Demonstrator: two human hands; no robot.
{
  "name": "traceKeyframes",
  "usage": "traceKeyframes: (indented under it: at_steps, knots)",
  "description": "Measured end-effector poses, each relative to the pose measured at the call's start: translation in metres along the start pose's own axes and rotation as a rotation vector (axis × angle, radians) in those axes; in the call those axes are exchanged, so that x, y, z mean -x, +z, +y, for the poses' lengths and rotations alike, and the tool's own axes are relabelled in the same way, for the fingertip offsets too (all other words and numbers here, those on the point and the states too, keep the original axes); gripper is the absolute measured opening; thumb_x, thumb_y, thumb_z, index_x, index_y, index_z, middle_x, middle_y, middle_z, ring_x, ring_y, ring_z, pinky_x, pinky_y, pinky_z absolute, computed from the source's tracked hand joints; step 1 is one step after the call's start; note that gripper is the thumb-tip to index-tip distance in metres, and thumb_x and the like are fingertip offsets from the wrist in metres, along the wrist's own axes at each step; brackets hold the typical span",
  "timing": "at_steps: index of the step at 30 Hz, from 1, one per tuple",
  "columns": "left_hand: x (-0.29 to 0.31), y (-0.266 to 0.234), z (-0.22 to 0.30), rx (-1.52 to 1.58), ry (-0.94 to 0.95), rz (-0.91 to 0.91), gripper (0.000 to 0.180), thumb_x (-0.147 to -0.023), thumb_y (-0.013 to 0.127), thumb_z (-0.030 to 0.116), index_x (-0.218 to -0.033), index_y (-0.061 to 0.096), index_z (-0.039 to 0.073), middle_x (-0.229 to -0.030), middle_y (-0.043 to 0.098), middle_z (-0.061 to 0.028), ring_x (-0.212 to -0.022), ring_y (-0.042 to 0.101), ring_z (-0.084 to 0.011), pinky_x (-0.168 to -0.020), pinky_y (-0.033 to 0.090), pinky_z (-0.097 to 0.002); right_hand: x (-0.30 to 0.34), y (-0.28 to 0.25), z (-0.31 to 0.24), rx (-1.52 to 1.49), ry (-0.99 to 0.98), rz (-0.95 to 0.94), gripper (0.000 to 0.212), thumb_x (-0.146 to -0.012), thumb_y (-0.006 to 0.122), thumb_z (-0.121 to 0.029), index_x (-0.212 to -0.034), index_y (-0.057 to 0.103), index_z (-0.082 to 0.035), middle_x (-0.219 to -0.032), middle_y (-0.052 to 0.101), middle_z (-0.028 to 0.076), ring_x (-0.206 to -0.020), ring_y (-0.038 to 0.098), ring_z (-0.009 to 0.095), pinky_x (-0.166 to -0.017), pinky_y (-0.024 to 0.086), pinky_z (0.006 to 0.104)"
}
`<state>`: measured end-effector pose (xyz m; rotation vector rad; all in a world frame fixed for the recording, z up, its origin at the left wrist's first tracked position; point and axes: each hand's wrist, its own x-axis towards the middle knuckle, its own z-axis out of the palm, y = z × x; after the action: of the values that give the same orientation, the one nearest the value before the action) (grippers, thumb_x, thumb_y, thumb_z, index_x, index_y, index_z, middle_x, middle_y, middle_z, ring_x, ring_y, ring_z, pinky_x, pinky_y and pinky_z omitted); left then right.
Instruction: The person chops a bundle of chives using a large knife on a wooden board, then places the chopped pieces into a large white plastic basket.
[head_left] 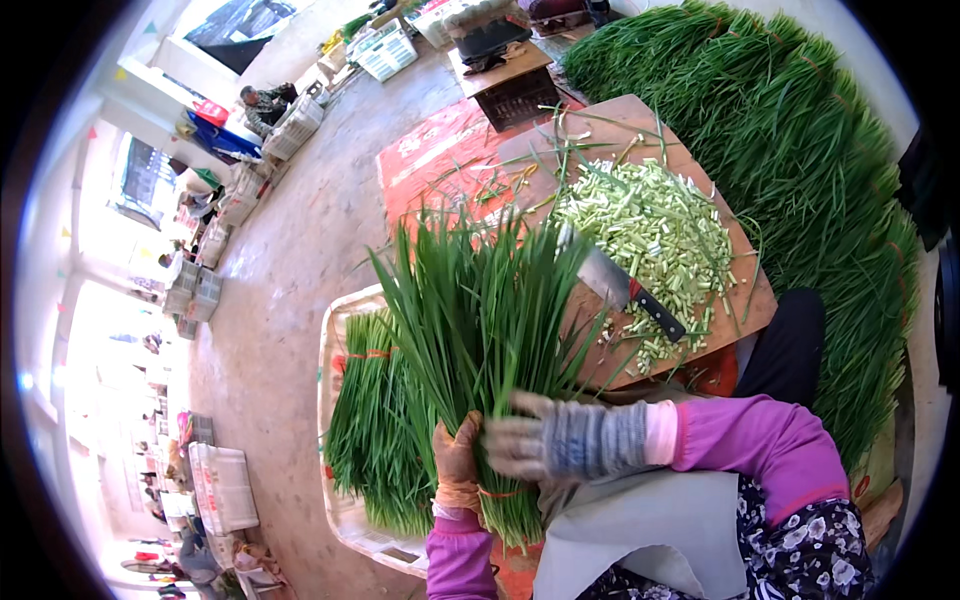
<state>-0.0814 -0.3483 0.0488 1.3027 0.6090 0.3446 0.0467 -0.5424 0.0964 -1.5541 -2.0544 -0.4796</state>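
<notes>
Thick bundle of long green chive leaves (480,330), fanned upward and outward, gripped low near its base by the orange-gloved left hand (457,462) closed around the stalks, with the grey-knit-gloved right hand (545,440) wrapped over the same spot from the other side. Just beyond the right hand, a steel cleaver with a black handle (625,292) lying on a wooden chopping board (745,300) among pale cut stem ends (655,235); below the left hand, a white plastic crate (335,400) of bunched chives. Likely trouble: loose outer leaves slipping free if either grip slackens, or fanned tips brushing the blade.
</notes>
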Motion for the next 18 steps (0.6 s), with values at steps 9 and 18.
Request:
traceKeyframes:
  at_steps: [9, 18]
  knots:
    - [-0.004, 0.012, 0.003, 0.163, 0.036, 0.260, 0.027, -0.087, 0.060, 0.013, -0.108, 0.057, -0.004, -0.091, 0.065, -0.0106, -0.071, 0.064, -0.0198, -0.065, 0.054, -0.0297, 0.007, 0.055, 0.027, -0.011, 0.369, -0.442, 0.030, -0.088, 0.045, -0.020, -0.113, 0.056, -0.008, -0.070, 0.062, 0.006, -0.063, 0.062, 0.025, -0.051, 0.049, 0.0384]
    - [0.001, 0.003, -0.015, 0.213, -0.024, 0.209, 0.029, -0.090, 0.056, 0.016, -0.114, 0.055, -0.001, -0.097, 0.064, -0.0099, -0.078, 0.065, -0.0210, -0.069, 0.055, -0.0322, 0.025, 0.016, -0.022, 0.036, 0.469, -0.546, 0.042, -0.085, 0.045, -0.017, -0.125, 0.048, -0.003, -0.083, 0.062, 0.013, -0.074, 0.063, 0.025, -0.056, 0.051, 0.0369]
